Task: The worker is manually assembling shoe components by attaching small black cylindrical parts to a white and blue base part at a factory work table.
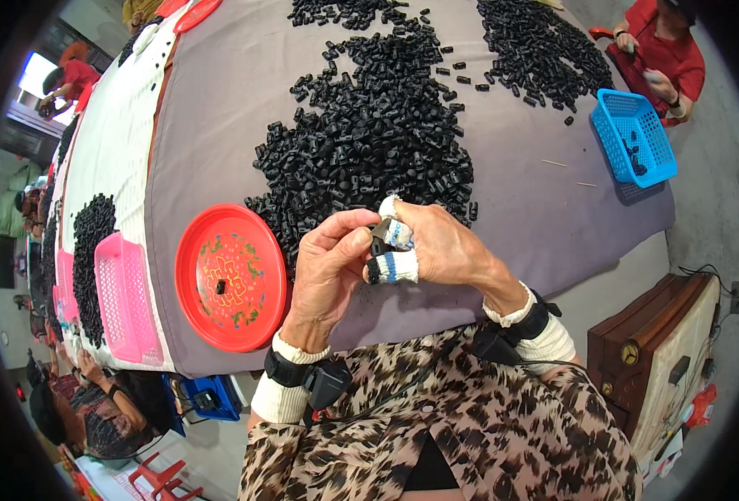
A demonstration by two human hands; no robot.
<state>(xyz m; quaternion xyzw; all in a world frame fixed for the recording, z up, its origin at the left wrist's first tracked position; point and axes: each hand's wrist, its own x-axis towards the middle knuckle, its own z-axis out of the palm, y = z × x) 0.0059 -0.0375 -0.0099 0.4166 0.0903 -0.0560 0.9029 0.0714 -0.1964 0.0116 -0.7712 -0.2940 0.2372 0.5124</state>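
My left hand (pixel 329 263) and my right hand (pixel 449 246) meet at the near edge of a large heap of small black plastic parts (pixel 369 142). Thumb and fingers of the left hand pinch one black plastic part (pixel 378 248). The right hand, with white and blue-striped cloth sleeves on its thumb and fingers, is closed around a thin grey piece (pixel 381 227) that looks like a small blade, close against the part. Fingers partly hide both. Left of my hands lies a red round tray (pixel 187 288) with a single black piece (pixel 220 286) on it.
A blue basket (pixel 599 125) with a few black pieces stands at the right edge of the grey-covered table (pixel 520 200). Another heap (pixel 545 54) lies far right, near a person in red (pixel 670 50). Pink baskets (pixel 123 301) stand left. Two thin sticks (pixel 555 163) lie on the cloth.
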